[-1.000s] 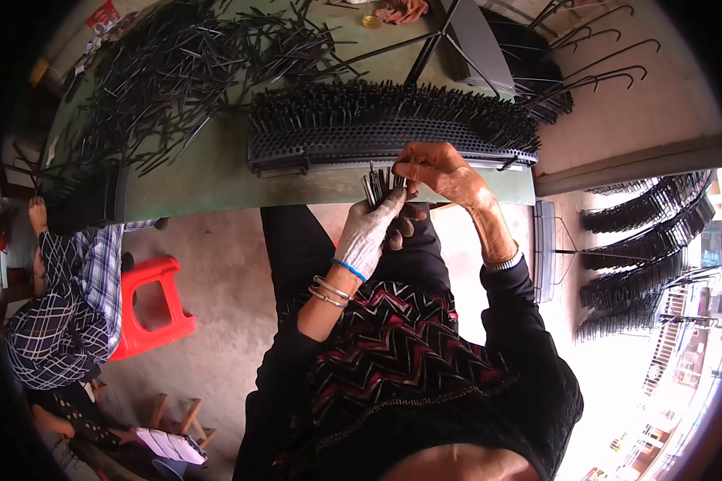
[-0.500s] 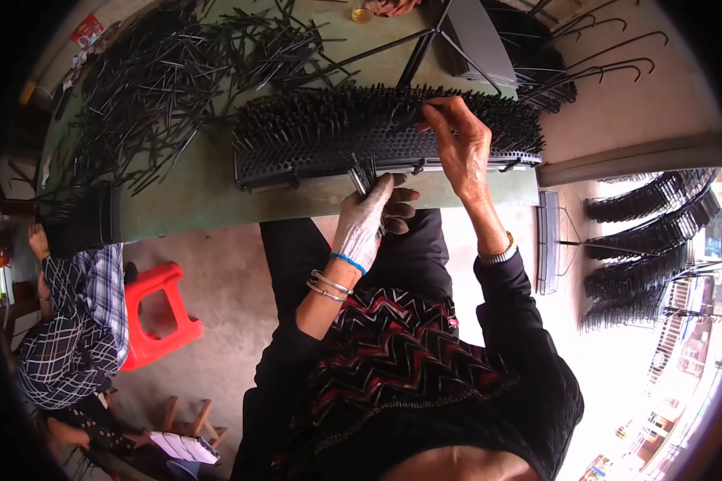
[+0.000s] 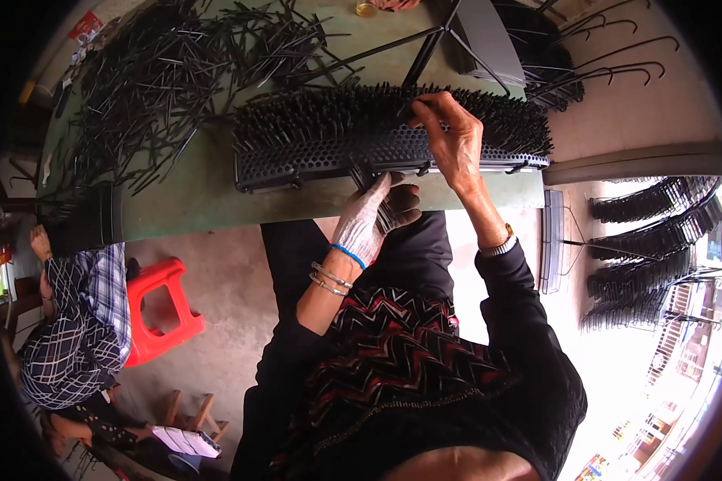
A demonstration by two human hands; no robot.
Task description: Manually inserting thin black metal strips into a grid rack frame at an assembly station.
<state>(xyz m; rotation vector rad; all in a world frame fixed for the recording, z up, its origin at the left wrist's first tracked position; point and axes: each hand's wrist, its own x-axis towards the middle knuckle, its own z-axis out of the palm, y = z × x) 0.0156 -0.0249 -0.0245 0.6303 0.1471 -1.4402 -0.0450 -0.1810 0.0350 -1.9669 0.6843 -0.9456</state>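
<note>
A long black perforated rack [image 3: 297, 170] lies across the table's near edge, its holes filled with several rows of upright short black sticks [image 3: 321, 120]. My left hand [image 3: 363, 218], in a white glove with dark fingertips, is closed round a bundle of thin black sticks [image 3: 362, 173] just in front of the rack. My bare right hand [image 3: 459, 148] reaches over the rack from the right. Its thumb and forefinger are pinched together among the sticks; what they hold is too dark to make out.
A big heap of loose black sticks [image 3: 148, 88] covers the table's far left. Flat grey panels [image 3: 477, 40] and hooked black rods [image 3: 618, 70] stand at the far right. A red stool [image 3: 164, 309] and another person [image 3: 72, 337] are at left. Curved black racks [image 3: 650, 240] hang at right.
My right hand has shifted slightly left along the rack, still pinched. The stick bundle in my left hand has tipped a little and sits lower.
</note>
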